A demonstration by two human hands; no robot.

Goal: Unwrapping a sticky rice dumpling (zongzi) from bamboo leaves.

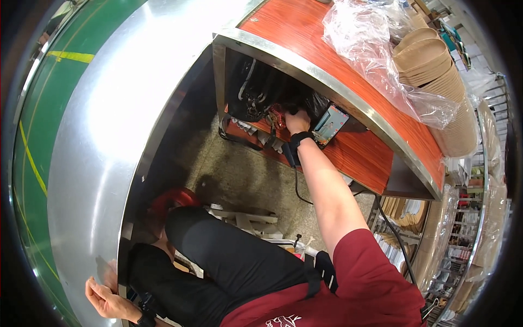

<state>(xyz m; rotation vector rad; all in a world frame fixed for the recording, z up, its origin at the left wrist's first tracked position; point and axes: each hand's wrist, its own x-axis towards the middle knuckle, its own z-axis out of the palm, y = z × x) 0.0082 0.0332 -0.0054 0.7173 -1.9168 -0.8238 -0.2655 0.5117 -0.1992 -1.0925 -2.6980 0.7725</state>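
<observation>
My right hand point(297, 121) reaches into the shelf under the red-brown wood-grain top. Its fingers disappear into dark, shadowed items, so I cannot see whether they hold anything. Just left of it lies a red, patterned bundle point(277, 116). To its right leans a flat rectangular thing with a colourful, screen-like face point(331, 124). My left hand point(108, 301) is at the lower left by the edge of the shiny metal counter point(81, 207), fingers loosely bent and apart, holding nothing. Each wrist wears a black band.
Nested brown paper tubs point(436, 71) and clear plastic wrap point(365, 32) lie on the wooden top point(294, 24). A black cable point(395, 229) hangs right of my arm. Shelves of stacked goods point(463, 234) stand at the far right. My knees are beneath the counter.
</observation>
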